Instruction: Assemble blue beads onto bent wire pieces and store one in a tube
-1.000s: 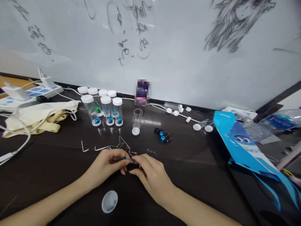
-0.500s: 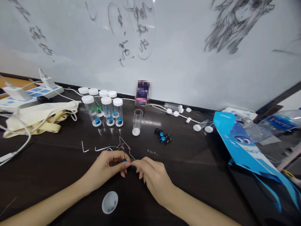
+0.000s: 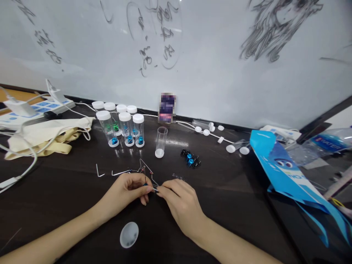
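Observation:
My left hand [image 3: 126, 190] pinches a small blue part [image 3: 145, 185] just above the dark table. My right hand [image 3: 180, 205] meets it from the right, its fingers pinched on a thin metal wire tool [image 3: 155, 189] at the blue part. Just beyond the fingers lie bent wire pieces [image 3: 143, 169] and a small L-shaped key [image 3: 99, 172]. An open clear vial [image 3: 161, 142] stands behind them, and its white cap [image 3: 129, 235] lies near my left forearm. A small pile of blue and black parts [image 3: 190, 158] sits to the right of the vial.
Several capped vials [image 3: 123, 126] with blue and green parts stand at the back left. A cloth bag [image 3: 44, 135], cables and a power strip [image 3: 33, 108] lie far left. Loose white caps [image 3: 217, 134] and a blue packet [image 3: 286, 172] lie at the right. A whiteboard [image 3: 209, 55] stands behind.
The wire in my right hand has swung down, from sticking up above the fingers to lying level at the blue part. Both hands stay almost in place.

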Demonstrator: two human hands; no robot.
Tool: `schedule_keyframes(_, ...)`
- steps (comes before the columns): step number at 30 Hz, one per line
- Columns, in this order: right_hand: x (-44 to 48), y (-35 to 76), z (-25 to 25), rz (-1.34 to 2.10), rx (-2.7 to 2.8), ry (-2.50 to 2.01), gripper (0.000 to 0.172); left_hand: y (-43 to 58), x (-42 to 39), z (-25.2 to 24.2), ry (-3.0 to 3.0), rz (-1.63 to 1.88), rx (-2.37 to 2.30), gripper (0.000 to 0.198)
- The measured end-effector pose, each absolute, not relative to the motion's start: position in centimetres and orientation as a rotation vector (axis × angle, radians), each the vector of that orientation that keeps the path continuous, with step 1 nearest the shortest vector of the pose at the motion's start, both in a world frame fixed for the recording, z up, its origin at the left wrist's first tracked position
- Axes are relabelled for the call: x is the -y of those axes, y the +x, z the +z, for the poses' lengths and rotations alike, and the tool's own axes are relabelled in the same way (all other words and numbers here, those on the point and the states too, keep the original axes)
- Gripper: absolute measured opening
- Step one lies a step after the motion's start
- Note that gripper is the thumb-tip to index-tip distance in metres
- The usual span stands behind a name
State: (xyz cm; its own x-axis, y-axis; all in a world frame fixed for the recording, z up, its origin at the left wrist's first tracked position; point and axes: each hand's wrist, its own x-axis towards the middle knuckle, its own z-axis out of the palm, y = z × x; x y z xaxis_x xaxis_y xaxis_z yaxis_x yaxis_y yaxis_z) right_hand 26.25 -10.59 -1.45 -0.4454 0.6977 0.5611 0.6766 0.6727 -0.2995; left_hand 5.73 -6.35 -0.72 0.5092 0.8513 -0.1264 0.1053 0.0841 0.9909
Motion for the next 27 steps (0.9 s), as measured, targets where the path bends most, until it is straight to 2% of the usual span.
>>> schedule_keyframes(17, 10.7, 26.0, -0.7, 0.458, 2.185, -1.088, 0.023, 5.8, 7.1, -0.7, 1.423, 0.761, -0.880, 0.018)
schedule_keyframes(20, 10.7, 25.9, -0.7, 0.307, 2.150, -1.100, 0.019, 5.7, 6.8, -0.3, 1.359, 0.759, -0.882, 0.017)
schedule_keyframes(24, 10.7, 26.0, -1.1, 0.021, 2.223, -1.039, 0.026, 5.6, 6.3, -0.1, 1.248, 0.746, -0.895, 0.017)
schedule_keyframes(27, 10.7, 26.2, -1.4, -0.070, 2.288, -0.953, 0.031, 5.5, 6.1, -0.4, 1.191, 0.716, -0.869, 0.016)
